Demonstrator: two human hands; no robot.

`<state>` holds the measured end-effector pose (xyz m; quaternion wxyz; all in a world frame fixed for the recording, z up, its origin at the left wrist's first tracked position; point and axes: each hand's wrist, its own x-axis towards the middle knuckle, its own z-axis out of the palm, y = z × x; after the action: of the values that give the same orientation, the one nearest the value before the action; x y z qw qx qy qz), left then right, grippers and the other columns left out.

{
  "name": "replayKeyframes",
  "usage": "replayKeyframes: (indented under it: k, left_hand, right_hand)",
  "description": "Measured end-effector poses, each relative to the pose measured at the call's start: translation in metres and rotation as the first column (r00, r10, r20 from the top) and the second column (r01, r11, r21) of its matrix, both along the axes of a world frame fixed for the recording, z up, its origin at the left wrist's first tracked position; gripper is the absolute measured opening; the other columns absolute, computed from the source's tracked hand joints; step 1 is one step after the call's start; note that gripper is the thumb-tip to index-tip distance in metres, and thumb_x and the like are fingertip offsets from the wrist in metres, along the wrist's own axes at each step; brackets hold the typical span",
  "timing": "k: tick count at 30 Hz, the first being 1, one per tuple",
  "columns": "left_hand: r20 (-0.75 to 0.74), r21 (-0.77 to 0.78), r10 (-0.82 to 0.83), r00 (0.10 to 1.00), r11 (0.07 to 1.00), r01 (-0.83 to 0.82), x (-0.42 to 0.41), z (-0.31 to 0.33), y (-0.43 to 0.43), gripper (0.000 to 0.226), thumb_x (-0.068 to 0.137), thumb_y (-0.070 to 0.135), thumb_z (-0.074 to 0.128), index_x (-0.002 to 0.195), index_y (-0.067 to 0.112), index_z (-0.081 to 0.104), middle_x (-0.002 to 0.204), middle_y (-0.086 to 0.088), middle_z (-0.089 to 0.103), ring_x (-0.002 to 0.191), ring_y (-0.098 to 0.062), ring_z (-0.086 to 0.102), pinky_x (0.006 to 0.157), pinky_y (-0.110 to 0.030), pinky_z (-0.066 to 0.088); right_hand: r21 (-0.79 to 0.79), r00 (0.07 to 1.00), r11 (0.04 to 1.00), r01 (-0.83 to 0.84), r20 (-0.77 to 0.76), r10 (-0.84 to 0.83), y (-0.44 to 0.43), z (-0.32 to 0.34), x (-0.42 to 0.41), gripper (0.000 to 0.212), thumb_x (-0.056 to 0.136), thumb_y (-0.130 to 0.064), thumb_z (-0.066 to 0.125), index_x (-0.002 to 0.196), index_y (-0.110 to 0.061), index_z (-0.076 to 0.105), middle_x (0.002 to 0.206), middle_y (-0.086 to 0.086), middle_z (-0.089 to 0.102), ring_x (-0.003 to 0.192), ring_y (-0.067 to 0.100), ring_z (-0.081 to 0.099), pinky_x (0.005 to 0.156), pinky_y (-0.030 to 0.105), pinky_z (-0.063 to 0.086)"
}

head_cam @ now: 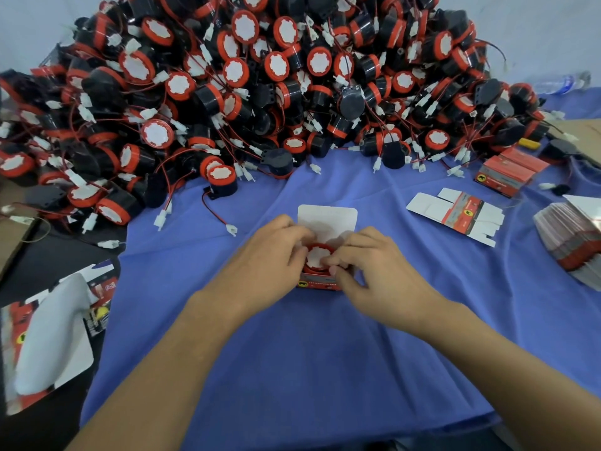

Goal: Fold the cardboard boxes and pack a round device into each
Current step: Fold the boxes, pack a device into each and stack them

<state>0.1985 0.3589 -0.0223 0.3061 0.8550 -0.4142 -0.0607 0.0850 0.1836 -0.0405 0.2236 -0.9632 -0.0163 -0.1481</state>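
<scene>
Box [320, 284]: small, red and printed, standing on the blue cloth [292, 369] in the middle of the view, between the two hands; its top is open.
Lid flap [327, 219]: white on the inside, with rounded corners, standing up from the far edge of the box.
Round device [317, 258]: red rim and white face turned up, sitting inside the open box, with its top showing above the walls.
Left hand [270, 255]: fingers curled against the left side of the box, fingertips up by the device's rim; it grips the box.
Right hand [374, 271]: fingers bent onto the right edge of the round device, thumb low by the box's front wall; it grips the device.
Pile of round devices [260, 76]: black bodies, red rims and white faces, tangled with red and black wires that end in white plugs. It is heaped across the far side of the cloth, well apart from the box.
Flat box blank [455, 214]: unfolded, white with a red strip, lying on the cloth to the right of the hands.
Stack of flat blanks [572, 242]: fanned, at the right edge.
Folded boxes [510, 173]: red, lying side by side near the right foot of the pile.
Yellow object [528, 143]: small, just beyond the folded boxes — too blurred to tell what it is.
Plastic bottle [566, 83]: lying at the far right behind the pile.
Printed packaging sheet [48, 336]: white and red, curled, lying off the cloth at the lower left.
</scene>
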Motion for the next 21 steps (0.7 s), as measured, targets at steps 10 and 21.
replayKeyframes:
  k: [10,21]
  left_hand:
    - [0.146,-0.036,0.106,0.984,0.994,-0.102,0.003,-0.001,-0.001,0.017,0.099,0.027,0.066,0.108,0.017,0.077,0.118,0.006,0.051,0.087,-0.018,0.06,0.081,-0.035,0.051]
    - [0.032,0.131,0.011,0.999,0.991,-0.015,0.001,0.004,-0.004,0.024,0.103,0.025,0.049,0.106,0.022,0.073,0.098,0.003,0.051,0.088,-0.014,0.056,0.083,-0.04,0.052]
  right_hand:
    - [-0.06,0.991,0.998,0.008,-0.132,-0.016,-0.001,0.022,0.006,0.01,0.085,-0.022,0.065,0.087,-0.029,0.072,0.078,-0.022,0.056,0.089,0.016,0.053,0.083,0.042,0.049]
    - [-0.175,0.989,0.983,0.049,-0.127,-0.072,0.002,0.018,0.002,0.031,0.095,-0.032,0.053,0.123,-0.038,0.065,0.107,-0.017,0.061,0.099,0.012,0.054,0.086,0.029,0.035]
